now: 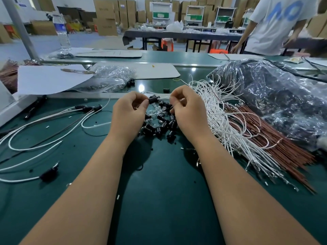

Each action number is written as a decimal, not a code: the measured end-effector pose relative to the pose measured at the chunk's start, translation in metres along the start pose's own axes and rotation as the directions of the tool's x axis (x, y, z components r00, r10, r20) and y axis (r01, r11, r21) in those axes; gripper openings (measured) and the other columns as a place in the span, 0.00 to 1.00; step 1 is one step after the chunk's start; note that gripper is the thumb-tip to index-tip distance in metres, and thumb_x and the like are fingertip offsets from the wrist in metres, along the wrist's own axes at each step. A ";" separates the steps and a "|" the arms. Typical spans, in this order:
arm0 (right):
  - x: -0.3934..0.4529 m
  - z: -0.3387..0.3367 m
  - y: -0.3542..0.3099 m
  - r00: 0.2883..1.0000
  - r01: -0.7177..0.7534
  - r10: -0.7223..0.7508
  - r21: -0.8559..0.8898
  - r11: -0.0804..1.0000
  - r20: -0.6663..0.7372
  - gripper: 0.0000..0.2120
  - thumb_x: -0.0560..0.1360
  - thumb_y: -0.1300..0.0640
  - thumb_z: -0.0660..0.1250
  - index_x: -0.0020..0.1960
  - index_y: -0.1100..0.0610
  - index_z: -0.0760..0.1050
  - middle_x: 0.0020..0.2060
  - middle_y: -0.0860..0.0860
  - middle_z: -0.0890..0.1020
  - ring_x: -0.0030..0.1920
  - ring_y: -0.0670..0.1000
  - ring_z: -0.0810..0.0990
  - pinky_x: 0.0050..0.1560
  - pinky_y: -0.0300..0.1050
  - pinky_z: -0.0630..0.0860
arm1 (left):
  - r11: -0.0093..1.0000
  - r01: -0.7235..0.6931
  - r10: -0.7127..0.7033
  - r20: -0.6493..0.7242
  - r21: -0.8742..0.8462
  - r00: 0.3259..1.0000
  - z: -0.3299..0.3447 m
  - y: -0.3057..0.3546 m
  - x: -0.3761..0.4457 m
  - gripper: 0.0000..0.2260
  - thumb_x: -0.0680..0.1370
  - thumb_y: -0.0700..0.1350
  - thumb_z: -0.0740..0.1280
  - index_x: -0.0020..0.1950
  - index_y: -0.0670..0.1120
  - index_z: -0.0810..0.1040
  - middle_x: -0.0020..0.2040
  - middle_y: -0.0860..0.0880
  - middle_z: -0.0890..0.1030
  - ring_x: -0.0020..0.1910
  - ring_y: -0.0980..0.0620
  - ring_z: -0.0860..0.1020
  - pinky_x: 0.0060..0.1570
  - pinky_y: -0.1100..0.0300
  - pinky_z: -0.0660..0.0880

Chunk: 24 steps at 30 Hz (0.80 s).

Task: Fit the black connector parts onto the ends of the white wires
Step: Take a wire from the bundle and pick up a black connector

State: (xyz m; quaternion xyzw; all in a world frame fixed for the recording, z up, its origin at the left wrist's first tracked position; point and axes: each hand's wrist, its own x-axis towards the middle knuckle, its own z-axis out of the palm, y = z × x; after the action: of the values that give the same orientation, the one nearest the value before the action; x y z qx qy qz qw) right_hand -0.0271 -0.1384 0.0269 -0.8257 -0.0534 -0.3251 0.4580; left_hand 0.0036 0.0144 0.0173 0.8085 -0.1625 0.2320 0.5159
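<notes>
My left hand (129, 112) pinches a black connector part (153, 99) between thumb and fingertips, just above a pile of loose black connectors (161, 124) mixed with small clear pieces on the green table. My right hand (187, 110) hovers close on the right with its fingers curled; what it pinches is hidden, perhaps a thin white wire end. A thick bundle of white wires (223, 117) lies to the right. Several white wires with black connectors fitted (88, 108) lie at the left.
Reddish-brown wires (265, 135) lie beside the white bundle, under a crinkled plastic bag (276, 96) of dark parts. Another clear bag (109, 76), white sheets and a water bottle (62, 30) are at the back left. A person in a white shirt (276, 25) stands far right.
</notes>
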 end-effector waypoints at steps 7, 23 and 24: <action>0.002 -0.001 -0.004 0.999 -0.046 0.046 0.076 0.996 0.001 0.09 0.75 0.65 0.68 0.41 0.53 0.75 0.34 0.45 0.79 0.36 0.51 0.81 0.36 0.37 0.76 | 0.997 -0.062 0.062 -0.012 0.048 0.998 0.001 0.004 -0.001 0.02 0.78 0.39 0.67 0.49 0.42 0.80 0.39 0.53 0.80 0.40 0.57 0.77 0.46 0.64 0.74; 0.004 0.003 -0.003 0.991 -0.135 0.135 0.113 0.984 0.002 0.09 0.75 0.64 0.67 0.40 0.52 0.76 0.34 0.50 0.82 0.35 0.51 0.81 0.43 0.52 0.81 | 0.966 -0.156 0.156 0.018 0.204 0.988 0.011 0.007 -0.002 0.03 0.77 0.39 0.67 0.49 0.43 0.79 0.43 0.49 0.82 0.46 0.50 0.79 0.48 0.57 0.74; 0.004 0.004 -0.003 0.990 -0.138 0.139 0.111 0.984 -0.002 0.09 0.75 0.64 0.67 0.40 0.51 0.76 0.34 0.49 0.82 0.35 0.51 0.81 0.44 0.53 0.81 | 0.966 -0.157 0.156 0.019 0.206 0.988 0.012 0.008 -0.001 0.02 0.77 0.39 0.67 0.49 0.44 0.79 0.43 0.50 0.81 0.46 0.50 0.79 0.48 0.58 0.74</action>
State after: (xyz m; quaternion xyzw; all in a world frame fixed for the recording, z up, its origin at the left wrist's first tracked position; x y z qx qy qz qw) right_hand -0.0234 -0.1348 0.0297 -0.7992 -0.0115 -0.2933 0.5245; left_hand 0.0010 0.0005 0.0180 0.8428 -0.2015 0.2864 0.4087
